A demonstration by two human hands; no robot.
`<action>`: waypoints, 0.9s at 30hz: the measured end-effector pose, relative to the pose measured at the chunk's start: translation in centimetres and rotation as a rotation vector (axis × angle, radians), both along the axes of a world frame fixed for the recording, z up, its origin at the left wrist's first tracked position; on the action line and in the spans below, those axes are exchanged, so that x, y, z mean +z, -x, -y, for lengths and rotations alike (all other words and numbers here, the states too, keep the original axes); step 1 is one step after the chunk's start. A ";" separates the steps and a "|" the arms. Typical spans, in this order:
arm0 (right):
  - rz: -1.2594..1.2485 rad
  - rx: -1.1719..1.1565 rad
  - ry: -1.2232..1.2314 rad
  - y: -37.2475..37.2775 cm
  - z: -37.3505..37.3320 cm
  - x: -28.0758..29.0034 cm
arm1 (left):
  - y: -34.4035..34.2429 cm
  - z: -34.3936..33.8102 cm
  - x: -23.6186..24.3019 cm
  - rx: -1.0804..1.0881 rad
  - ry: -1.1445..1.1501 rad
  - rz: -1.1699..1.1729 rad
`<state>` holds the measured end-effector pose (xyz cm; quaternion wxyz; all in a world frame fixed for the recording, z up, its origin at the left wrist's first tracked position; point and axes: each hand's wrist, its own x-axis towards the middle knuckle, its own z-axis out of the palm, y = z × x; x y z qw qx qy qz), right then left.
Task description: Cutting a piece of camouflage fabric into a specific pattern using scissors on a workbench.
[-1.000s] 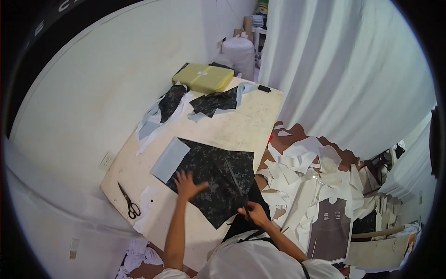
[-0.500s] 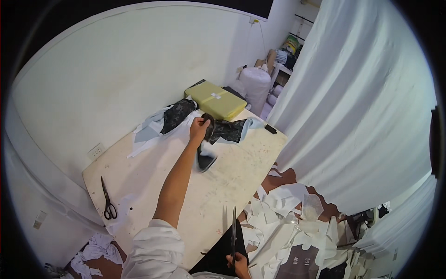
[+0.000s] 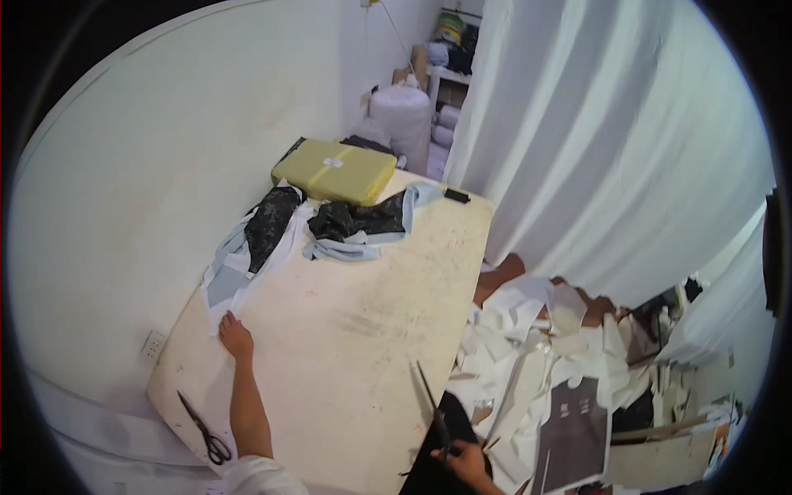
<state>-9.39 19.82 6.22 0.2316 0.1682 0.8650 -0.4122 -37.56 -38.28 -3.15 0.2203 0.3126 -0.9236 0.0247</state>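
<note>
My left hand (image 3: 235, 338) is closed on the near edge of a white fabric piece (image 3: 220, 307) on the table's left side. Pale grey-blue fabric and a dark camouflage piece (image 3: 268, 227) lie beside it. Another camouflage bundle (image 3: 371, 214) with pale blue pieces rests further back. My right hand (image 3: 458, 462) is closed round the handles of long scissors (image 3: 427, 392), their blades pointing away from me above the table's right front, beside black fabric (image 3: 454, 408). A second pair of black-handled scissors (image 3: 206, 433) lies near my left forearm on the pale tabletop (image 3: 346, 346).
A yellow wrapped package (image 3: 334, 173) and a small black block (image 3: 456, 195) sit at the back. A wall (image 3: 148, 181) borders the left, a white curtain (image 3: 602, 140) the right. Paper patterns (image 3: 569, 421) cover a lower surface at right; a large white roll (image 3: 400, 124) stands behind.
The camouflage piece from the front was carried to the back bundle and let go. My left hand then came down and left to the white fabric. The view has shifted.
</note>
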 end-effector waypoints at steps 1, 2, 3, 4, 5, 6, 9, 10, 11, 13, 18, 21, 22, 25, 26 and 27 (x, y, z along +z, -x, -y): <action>-0.056 -0.025 0.018 0.6 0.7 0.3 | -1.4 -0.6 0.3 0.028 -0.063 0.098; -0.119 -0.042 0.031 2.0 1.4 0.3 | -2.5 -1.3 0.7 0.044 -0.076 0.128; -0.166 -0.013 -0.029 3.5 2.2 0.3 | -3.4 -2.0 1.2 0.039 -0.136 0.142; -0.168 0.016 -0.107 4.7 2.8 0.3 | -4.7 -3.1 1.6 0.018 -0.145 0.091; -0.240 0.020 -0.095 5.9 3.1 0.4 | -6.2 -4.6 1.9 -0.046 -0.099 0.104; -0.268 0.020 -0.094 7.1 3.6 0.6 | -7.7 -6.3 2.5 -0.090 -0.092 0.156; -0.369 0.096 -0.079 11.3 4.2 0.9 | -13.1 -13.3 5.0 -0.297 -0.125 0.025; -0.286 0.087 -0.060 13.0 4.2 0.8 | -15.4 -16.1 6.1 -0.381 -0.128 -0.045; -0.329 0.107 -0.061 14.4 4.2 0.6 | -17.0 -18.7 7.4 -0.418 -0.167 -0.166; -0.402 0.156 -0.167 16.4 4.5 -0.4 | -19.9 -22.9 10.2 -0.458 -0.203 -0.273; -0.553 0.303 -0.487 19.1 5.6 -2.1 | -26.6 -28.8 17.4 -0.389 -0.895 -0.577; -0.682 0.447 -0.386 18.0 7.1 0.2 | -29.6 -29.2 21.8 -0.400 -0.859 -0.702; -0.706 0.538 -0.353 17.3 7.7 1.3 | -30.6 -29.2 23.3 -0.447 -0.821 -0.753; -0.882 0.826 0.110 14.7 11.5 4.0 | -35.1 -28.7 28.8 -0.621 -0.821 -0.824; -1.075 0.962 0.250 13.8 12.7 4.4 | -36.7 -28.5 31.0 -0.586 -0.699 -0.851; -1.090 1.088 0.171 12.7 14.1 4.6 | -38.1 -28.2 33.1 -0.533 -0.590 -0.882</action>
